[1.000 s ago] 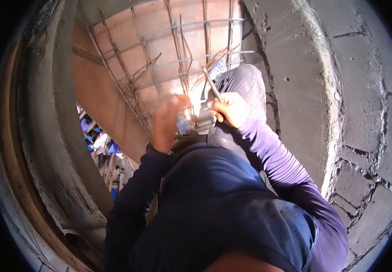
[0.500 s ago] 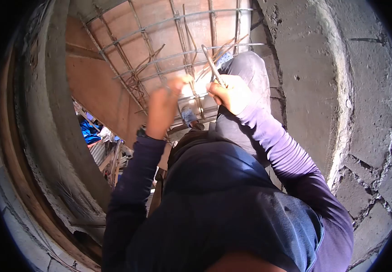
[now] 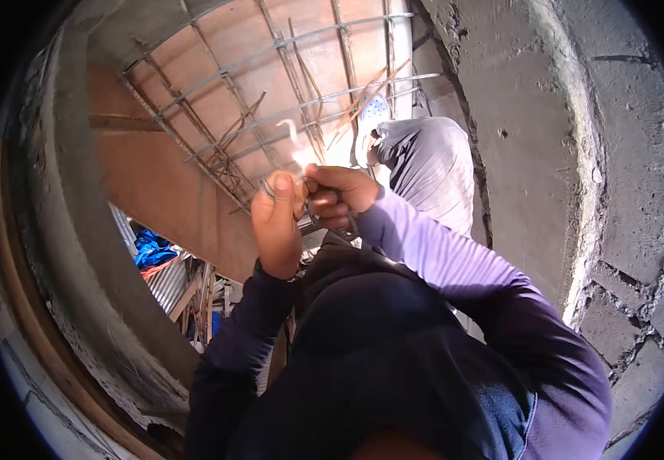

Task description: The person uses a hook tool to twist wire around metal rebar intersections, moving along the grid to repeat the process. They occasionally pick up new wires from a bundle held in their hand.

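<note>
No lettering, label, brand name, number or sign can be read anywhere in this view from the head camera right now

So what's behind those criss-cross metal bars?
Behind the metal bars is a pinkish-brown board, showing through the gaps. Whatever lies directly behind each bar, the left hand or the right hand is covered, so I can't tell what's there.
</note>
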### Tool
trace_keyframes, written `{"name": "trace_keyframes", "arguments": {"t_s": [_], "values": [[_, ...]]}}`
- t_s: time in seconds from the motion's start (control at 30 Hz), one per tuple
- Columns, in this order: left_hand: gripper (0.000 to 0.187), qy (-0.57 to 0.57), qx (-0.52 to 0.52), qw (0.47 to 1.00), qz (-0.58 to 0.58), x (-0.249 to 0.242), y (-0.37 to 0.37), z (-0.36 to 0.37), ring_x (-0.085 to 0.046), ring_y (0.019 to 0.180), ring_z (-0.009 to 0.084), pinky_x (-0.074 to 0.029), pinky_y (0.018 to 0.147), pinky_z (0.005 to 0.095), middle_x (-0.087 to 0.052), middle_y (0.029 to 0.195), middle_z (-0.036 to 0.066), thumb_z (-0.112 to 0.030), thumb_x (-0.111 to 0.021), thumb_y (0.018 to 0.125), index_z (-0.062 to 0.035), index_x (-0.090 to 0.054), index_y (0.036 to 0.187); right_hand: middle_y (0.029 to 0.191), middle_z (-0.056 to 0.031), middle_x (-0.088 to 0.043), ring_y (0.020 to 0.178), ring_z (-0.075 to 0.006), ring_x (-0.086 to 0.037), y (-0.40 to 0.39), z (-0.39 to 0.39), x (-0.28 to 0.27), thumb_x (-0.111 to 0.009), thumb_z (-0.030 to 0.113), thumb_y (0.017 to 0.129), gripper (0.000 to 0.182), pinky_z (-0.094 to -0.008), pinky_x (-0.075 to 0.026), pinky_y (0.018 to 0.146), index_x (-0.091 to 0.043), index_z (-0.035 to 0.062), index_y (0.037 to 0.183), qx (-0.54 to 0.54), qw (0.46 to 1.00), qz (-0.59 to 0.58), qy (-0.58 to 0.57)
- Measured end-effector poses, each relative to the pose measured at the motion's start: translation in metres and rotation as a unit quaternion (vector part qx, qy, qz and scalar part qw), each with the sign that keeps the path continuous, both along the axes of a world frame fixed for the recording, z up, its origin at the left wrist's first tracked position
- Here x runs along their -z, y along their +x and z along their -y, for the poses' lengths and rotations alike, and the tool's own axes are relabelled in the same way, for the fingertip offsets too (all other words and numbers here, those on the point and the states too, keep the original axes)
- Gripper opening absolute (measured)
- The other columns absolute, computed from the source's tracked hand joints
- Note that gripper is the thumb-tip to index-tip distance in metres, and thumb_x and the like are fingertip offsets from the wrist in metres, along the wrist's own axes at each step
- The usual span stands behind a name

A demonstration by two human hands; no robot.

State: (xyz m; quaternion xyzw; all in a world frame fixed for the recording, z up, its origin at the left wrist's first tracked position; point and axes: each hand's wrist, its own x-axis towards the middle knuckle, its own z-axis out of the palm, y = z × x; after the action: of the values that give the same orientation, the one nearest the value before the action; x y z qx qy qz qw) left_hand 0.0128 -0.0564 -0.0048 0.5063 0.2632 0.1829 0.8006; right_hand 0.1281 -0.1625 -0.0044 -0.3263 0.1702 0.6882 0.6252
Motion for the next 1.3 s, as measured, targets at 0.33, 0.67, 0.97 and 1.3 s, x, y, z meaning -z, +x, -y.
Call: {"name": "trace_keyframes", "arguments": {"t_s": [0.33,0.67,0.97,1.3], "values": [[0.024,0.107,-0.071,0.992,-0.008,0.102,0.039,-0.048,-0.053,0.066,0.0084,-0.039,0.055,0.0177,-0.059,0.083,0.004,-0.025,-0.047,0.107,-0.0045,-0.059,0.106,0.063,0.0005,-0.053,0.047,-0.0085,-0.046,0.058,-0.077,0.095,-0.056,0.037,0.102,0.034,-0.022,-0.037,0.044,-0.061,0.0054,0.09,0.047,0.99,0.076,0.109],[0.025,0.044,-0.145,0.982,-0.116,0.148,0.073,-0.083,-0.045,0.053,0.006,-0.033,0.045,0.0179,-0.054,0.071,0.001,-0.022,-0.052,0.105,-0.002,-0.061,0.116,0.1,-0.0134,-0.068,0.059,-0.0204,-0.068,0.198,-0.121,0.312,-0.059,0.019,0.096,0.027,-0.0306,-0.048,0.045,-0.067,0.0035,0.117,0.229,0.887,0.26,-0.306],[0.023,-0.014,-0.148,0.984,-0.099,0.175,0.104,-0.082,-0.039,0.049,0.0028,-0.028,0.044,0.0181,-0.053,0.067,-0.002,-0.022,-0.054,0.104,-0.0034,-0.064,0.115,0.089,-0.0131,-0.072,0.058,-0.0198,-0.063,0.193,-0.115,0.306,-0.058,0.012,0.09,0.023,-0.0316,-0.046,0.048,-0.067,-0.0054,0.102,0.105,0.922,0.268,-0.261],[0.027,0.01,-0.139,0.985,-0.097,0.188,0.104,-0.109,-0.048,0.052,0.0031,-0.032,0.044,0.0176,-0.062,0.073,0.001,-0.026,-0.055,0.104,-0.0031,-0.064,0.115,0.088,-0.01,-0.072,0.056,-0.019,-0.062,0.171,-0.107,0.307,-0.061,0.018,0.083,0.028,-0.0331,-0.044,0.046,-0.068,-0.0031,0.1,0.099,0.923,0.279,-0.247]]}}
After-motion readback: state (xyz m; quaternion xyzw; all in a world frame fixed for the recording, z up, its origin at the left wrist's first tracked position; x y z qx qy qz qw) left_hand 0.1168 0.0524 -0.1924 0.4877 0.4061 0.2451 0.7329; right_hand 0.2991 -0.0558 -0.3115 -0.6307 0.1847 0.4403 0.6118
